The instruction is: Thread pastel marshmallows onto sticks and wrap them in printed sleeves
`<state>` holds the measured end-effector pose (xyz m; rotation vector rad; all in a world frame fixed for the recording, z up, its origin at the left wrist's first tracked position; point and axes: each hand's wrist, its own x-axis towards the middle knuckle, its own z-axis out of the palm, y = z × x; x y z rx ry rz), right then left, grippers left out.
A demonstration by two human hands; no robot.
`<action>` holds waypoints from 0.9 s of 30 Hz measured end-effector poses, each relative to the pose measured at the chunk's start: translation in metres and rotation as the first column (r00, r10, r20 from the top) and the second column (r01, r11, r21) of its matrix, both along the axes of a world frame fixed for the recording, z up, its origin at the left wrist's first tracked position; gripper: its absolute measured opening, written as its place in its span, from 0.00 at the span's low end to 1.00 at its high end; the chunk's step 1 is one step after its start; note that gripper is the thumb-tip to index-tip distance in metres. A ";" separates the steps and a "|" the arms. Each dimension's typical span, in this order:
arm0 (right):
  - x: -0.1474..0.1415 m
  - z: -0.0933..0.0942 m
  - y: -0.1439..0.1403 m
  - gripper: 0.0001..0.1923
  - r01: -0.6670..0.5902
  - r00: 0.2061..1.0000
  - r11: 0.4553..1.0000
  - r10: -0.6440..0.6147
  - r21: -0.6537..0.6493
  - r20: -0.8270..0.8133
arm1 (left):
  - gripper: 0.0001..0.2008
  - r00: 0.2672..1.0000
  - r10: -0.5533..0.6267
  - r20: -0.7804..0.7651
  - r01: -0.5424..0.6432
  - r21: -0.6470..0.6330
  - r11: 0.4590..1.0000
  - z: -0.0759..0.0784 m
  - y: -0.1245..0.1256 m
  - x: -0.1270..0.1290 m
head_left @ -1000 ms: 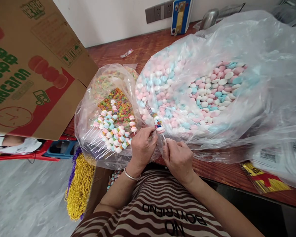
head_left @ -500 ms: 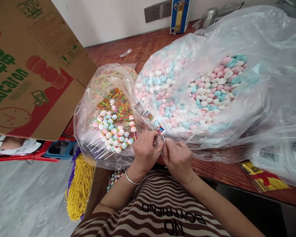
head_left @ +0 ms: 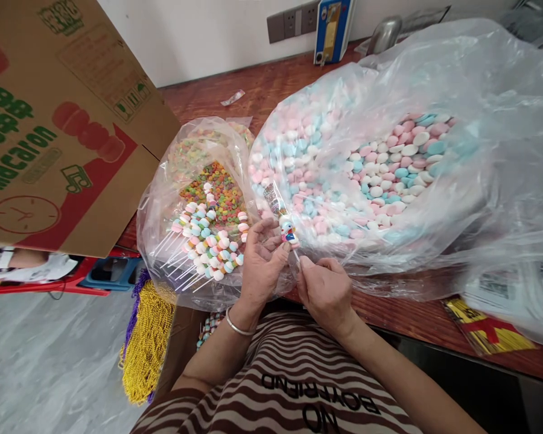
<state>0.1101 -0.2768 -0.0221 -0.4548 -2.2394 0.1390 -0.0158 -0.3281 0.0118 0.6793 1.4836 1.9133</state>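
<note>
At the far left a big cardboard box (head_left: 58,120) with the word "Macaron" leans over the edge of the wooden table (head_left: 271,84), and below it a bundle of golden bead strings (head_left: 147,343) hangs down near the floor. Next comes a small clear bag (head_left: 199,205), open at the top; finished candy skewers (head_left: 208,241) lie in it with their white sticks all pointing to the person, probably so that they are easy to take by the stick. The left hand (head_left: 260,265) is just beside this bag, its fingertips closed on the little wrapped candy piece (head_left: 288,232) on top of a thin white stick (head_left: 295,255). The right hand (head_left: 328,292) pinches the lower end of the same stick from below, so the stick stays steady between both hands, in front of the chest. Behind them the large plastic bag (head_left: 389,163) of pink, blue and white candies lies open toward the person, within easy reach
</note>
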 end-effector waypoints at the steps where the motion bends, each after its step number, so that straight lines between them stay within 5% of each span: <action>1: 0.000 0.000 0.000 0.12 -0.005 1.000 1.000 0.005 0.008 0.003 | 0.25 0.999 -0.001 0.035 0.001 0.009 1.000 -0.002 0.001 -0.001; 8: -0.006 -0.001 -0.006 0.09 0.009 1.000 0.999 -0.009 0.035 -0.005 | 0.16 0.990 0.066 0.126 -0.067 -0.002 0.998 -0.011 0.003 0.004; 14: -0.006 -0.002 -0.003 0.08 0.072 0.997 0.997 -0.072 0.025 -0.003 | 0.21 0.968 -0.076 0.239 0.055 0.094 0.994 -0.004 0.001 0.006; 23: -0.012 0.000 -0.012 0.09 -0.018 1.000 1.000 0.018 0.005 -0.004 | 0.16 0.958 0.060 0.281 -0.083 0.070 0.994 -0.002 0.007 0.013; 27: -0.012 0.002 -0.008 0.09 0.008 0.998 0.998 -0.013 -0.067 -0.066 | 0.17 0.936 0.012 0.353 -0.067 0.143 0.988 0.002 0.006 0.016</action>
